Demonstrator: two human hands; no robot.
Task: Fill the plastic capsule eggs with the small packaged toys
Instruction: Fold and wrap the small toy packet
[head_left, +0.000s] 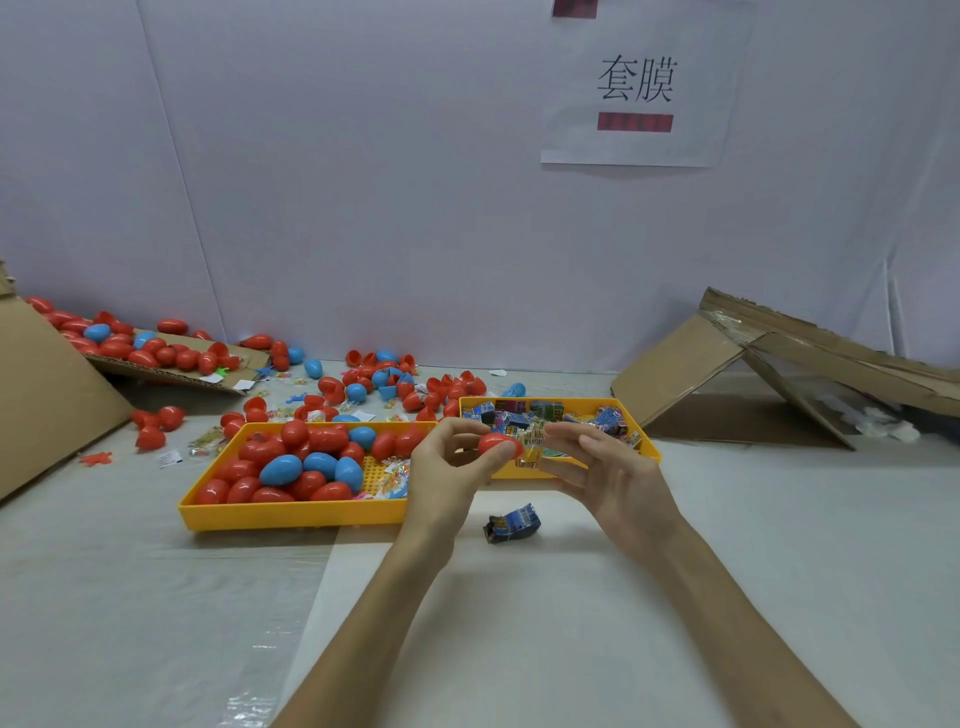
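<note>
My left hand (447, 467) pinches a red capsule egg (494, 445) between thumb and fingers, raised above the table. Right beside it my right hand (605, 467) pinches a small yellowish packaged toy (532, 444) against the egg's open end. A yellow tray (291, 514) on the left holds several red and blue eggs. A second yellow tray (647, 441) behind my hands holds several packaged toys. One dark blue packaged toy (511, 524) lies on the table under my hands.
Loose red and blue eggs and egg halves (395, 387) are scattered behind the trays and on a cardboard flap (171, 371) at the left. A collapsed cardboard box (769, 374) leans at the right. A white wall with a paper sign (636, 88) stands behind.
</note>
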